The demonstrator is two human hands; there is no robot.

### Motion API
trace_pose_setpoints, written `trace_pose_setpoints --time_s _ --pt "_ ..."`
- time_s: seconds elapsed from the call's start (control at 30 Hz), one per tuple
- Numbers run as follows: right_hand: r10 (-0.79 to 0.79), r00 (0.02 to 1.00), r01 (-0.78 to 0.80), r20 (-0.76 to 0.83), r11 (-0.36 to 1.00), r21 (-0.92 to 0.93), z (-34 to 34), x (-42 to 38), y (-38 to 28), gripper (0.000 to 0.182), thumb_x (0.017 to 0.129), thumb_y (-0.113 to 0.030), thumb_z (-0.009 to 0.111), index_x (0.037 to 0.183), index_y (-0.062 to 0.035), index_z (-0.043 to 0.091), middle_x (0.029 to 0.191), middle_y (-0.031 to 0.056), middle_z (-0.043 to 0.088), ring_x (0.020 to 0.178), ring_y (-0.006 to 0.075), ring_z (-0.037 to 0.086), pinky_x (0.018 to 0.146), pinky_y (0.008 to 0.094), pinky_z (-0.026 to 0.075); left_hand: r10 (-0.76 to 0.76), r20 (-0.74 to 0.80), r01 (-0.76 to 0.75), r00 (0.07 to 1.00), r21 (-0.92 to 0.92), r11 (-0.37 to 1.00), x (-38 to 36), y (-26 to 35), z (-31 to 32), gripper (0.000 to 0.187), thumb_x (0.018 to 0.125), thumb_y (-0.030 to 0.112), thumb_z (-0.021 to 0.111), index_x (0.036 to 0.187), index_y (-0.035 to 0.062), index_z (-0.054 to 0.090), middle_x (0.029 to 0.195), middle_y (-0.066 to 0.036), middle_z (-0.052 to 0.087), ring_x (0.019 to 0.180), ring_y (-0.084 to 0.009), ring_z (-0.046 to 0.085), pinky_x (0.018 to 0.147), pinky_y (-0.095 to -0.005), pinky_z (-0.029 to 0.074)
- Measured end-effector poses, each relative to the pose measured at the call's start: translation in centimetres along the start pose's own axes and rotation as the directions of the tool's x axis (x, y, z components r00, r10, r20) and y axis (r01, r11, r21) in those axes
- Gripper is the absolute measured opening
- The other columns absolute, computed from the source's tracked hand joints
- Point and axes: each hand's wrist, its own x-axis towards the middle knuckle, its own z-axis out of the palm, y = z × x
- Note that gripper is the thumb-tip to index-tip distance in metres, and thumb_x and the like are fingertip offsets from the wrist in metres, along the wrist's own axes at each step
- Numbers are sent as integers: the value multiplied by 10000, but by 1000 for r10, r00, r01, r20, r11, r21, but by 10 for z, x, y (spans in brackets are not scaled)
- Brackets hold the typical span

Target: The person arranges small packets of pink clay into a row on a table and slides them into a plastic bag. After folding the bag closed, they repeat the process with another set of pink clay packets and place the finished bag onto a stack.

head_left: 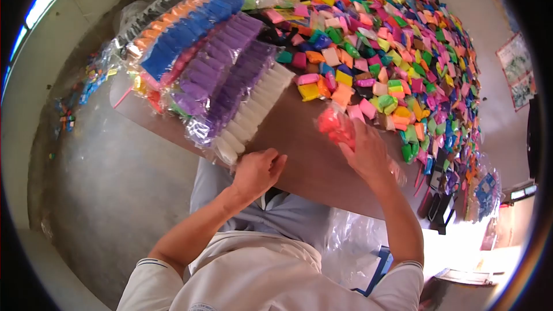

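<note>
My right hand (pixel 368 148) is over the brown table, its fingers closed on a clear packet of red-pink pieces (pixel 336 125). My left hand (pixel 257 171) is at the table's near edge with its fingers curled; whatever may be inside them is hidden. Just beyond it lies the lower end of a row of white packets (pixel 253 112). Beside that row are purple packets (pixel 222 60), then blue packets (pixel 190 33) and orange ones (pixel 168 22), in clear wrapping. A large spread of small multicoloured packets (pixel 397 63) begins just beyond my right hand.
The brown table (pixel 299 155) has its near edge against my lap. Clear plastic bags (pixel 351 242) hang below it. A black object (pixel 440 210) sits at the right edge. More coloured pieces (pixel 68 121) lie on the floor at left.
</note>
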Motion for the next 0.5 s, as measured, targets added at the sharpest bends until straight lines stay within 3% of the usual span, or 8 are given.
trace_pose_setpoints --time_s 0.07,0.17,0.2,0.23,0.3,0.43,0.5 --pt "-206 957 134 -205 939 -316 11 3 -3 514 790 -244 755 1220 -76 528 926 127 586 900 303 606 766 428 509 10 -10 -10 1000 -20 1000 0 1 1 273 893 185 694 709 23 574 623 -170 593 585 -374 611 503 -441 457" --pt "-292 906 125 -305 875 -468 31 -5 -11 514 775 -229 754 1212 -66 539 909 94 567 865 277 590 741 398 501 14 -23 -15 1000 -26 1000 -2 -1 1 263 891 154 691 702 26 560 628 -164 581 576 -378 594 503 -449 439" --pt "-261 925 113 -277 883 -455 43 -15 -14 566 764 -248 752 1256 -63 540 1037 128 589 973 298 588 792 419 488 39 -52 -40 998 -17 999 -2 -3 2 257 892 156 690 708 27 566 632 -165 585 578 -378 594 505 -444 441" --pt "-250 931 105 -267 883 -458 46 -28 -26 566 764 -248 752 1256 -63 540 1037 128 589 973 298 588 792 419 488 62 -78 -63 995 -8 998 -3 -5 4 250 893 157 689 715 27 572 637 -165 590 579 -379 593 506 -439 443" --pt "-225 958 173 -177 947 -270 41 -59 -45 724 730 -299 791 1353 -60 508 1316 181 534 1219 380 503 974 521 416 53 -56 -55 997 -34 998 -6 -3 8 228 891 152 692 731 28 587 650 -164 601 578 -379 592 508 -433 444" --pt "-195 972 185 -130 979 -85 16 -68 -44 744 756 -403 771 1373 -74 516 1438 203 454 1320 388 430 1046 560 352 61 -77 -63 995 -20 998 -2 0 3 220 890 137 695 737 23 587 641 -162 597 538 -341 586 493 -413 433" --pt "-300 907 265 -296 952 -151 -2 -53 -28 741 809 -467 718 1410 -97 493 1396 212 472 1291 376 441 1023 528 381 8 -31 -8 999 -22 1000 -3 0 1 214 898 153 686 742 40 592 679 -154 620 554 -345 597 496 -430 448"
